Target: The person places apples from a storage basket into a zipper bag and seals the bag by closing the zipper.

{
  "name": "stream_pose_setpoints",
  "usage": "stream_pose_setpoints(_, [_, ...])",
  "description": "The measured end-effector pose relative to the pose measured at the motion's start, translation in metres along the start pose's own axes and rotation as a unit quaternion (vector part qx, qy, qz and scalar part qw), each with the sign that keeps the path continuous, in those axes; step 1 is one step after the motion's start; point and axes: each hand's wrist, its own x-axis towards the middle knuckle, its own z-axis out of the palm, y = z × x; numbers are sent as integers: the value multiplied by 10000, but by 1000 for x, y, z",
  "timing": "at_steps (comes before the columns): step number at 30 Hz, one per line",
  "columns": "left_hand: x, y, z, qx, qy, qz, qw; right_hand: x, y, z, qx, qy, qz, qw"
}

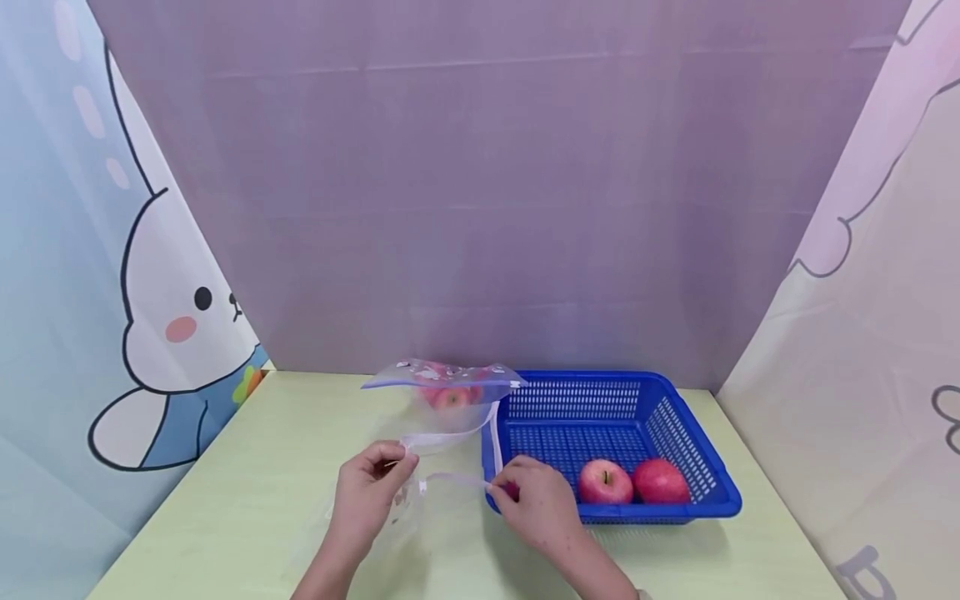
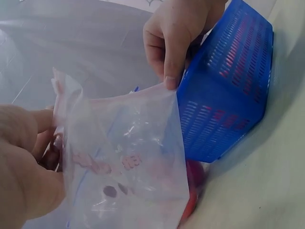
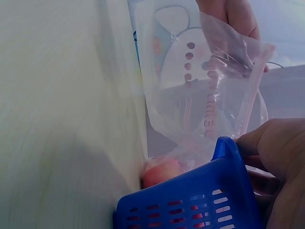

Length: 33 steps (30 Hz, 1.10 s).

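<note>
A clear zip bag (image 2: 128, 157) with reddish print hangs between my two hands, its mouth spread apart in the head view. My left hand (image 1: 371, 492) pinches the left edge of the mouth between thumb and fingers. At the opposite edge, my right hand (image 1: 540, 504) pinches the bag's rim beside the near left corner of a blue plastic basket (image 1: 731, 500). Inside that basket, a red apple (image 1: 603, 483) lies beside another apple (image 1: 660, 482). The bag looks flat, and its lower part is hard to make out in the head view.
Behind the held bag stands another clear zip bag (image 1: 431, 372) with a purple-blue top strip and apples inside, left of the basket. The pale green table (image 1: 247, 492) meets a grey-purple cloth backdrop (image 1: 465, 208). Printed curtains hang on both sides.
</note>
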Motion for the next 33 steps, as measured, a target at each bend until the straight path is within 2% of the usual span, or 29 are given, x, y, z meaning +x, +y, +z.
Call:
stream_pose_setpoints(3, [0, 0, -2, 57, -73, 60, 9999, -1, 0, 0, 1, 27, 6, 10000])
stream_pose_setpoints(8, [1, -2, -4, 29, -440, 408, 9982, -1, -1, 0, 15, 46, 35, 10000])
stream_pose_setpoints(10, [2, -4, -4, -21, -491, 512, 9975, -1, 0, 0, 25, 79, 81, 9999])
stream_pose_setpoints(13, [4, -9, -4, -114, -142, 421, 9989, -2, 1, -1, 22, 178, 142, 9997])
stream_pose_setpoints(15, [7, -12, -4, -258, 288, 251, 9989, -2, 2, -1, 4, 224, 161, 9996])
stream_pose_setpoints(18, [11, -15, -7, -537, 914, 141, 9943, -2, 4, -3, -25, 273, 86, 9996])
stream_pose_setpoints(24, [18, -14, -12, -850, 1560, 542, 9826, 0, 6, -7, -29, 406, 106, 9991])
stream_pose_setpoints(28, [20, -12, -12, -769, 1703, 596, 9806, 3, 7, -10, -2, 434, 199, 9989])
stream_pose_setpoints(33, [16, -14, -8, -517, 1282, 424, 9895, 5, 8, -9, 28, 504, 185, 9986])
